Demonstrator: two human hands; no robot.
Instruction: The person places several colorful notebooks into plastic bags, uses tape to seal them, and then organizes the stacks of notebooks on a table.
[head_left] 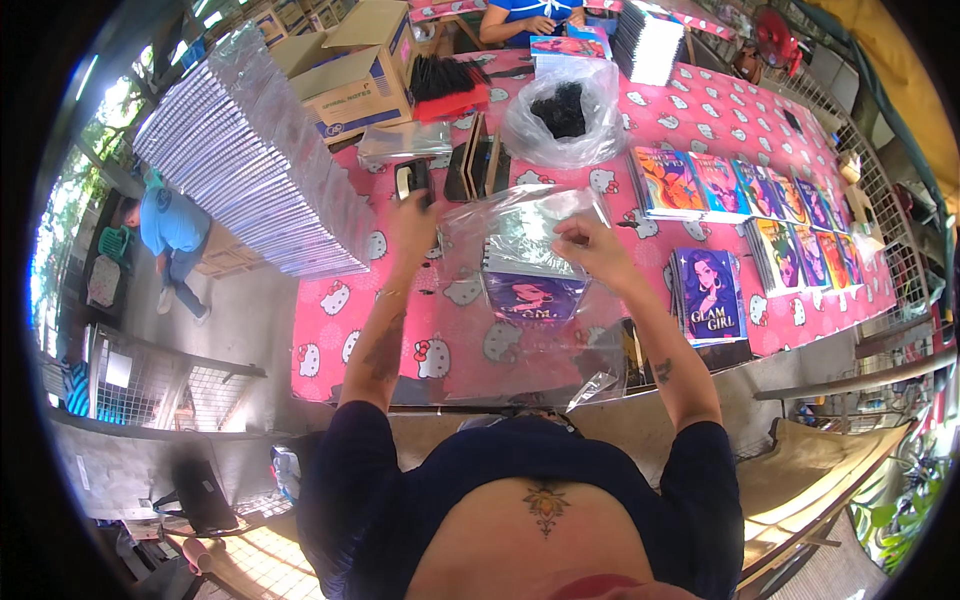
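A stack of spiral notebooks with a purple cover (532, 300) lies in front of me, under a sheet of clear plastic wrap (530, 215) that spreads over the table on both sides. My right hand (592, 247) is over the far right part of the stack, its fingers pinched together at the plastic. To the left of the stack, my left hand (413, 212) is closed round what looks like a black tape dispenser (411, 180). The glare on the plastic hides part of the notebooks.
Wrapped notebooks (250, 165) rise in a tall pile at left. Behind stand an open carton (355, 95), wooden dividers (475, 160) and a plastic bag of black pieces (570, 140). Colourful notebooks (710, 290) lie in rows at right. A co-worker (540, 18) sits across the table; another person (172, 230) is at left.
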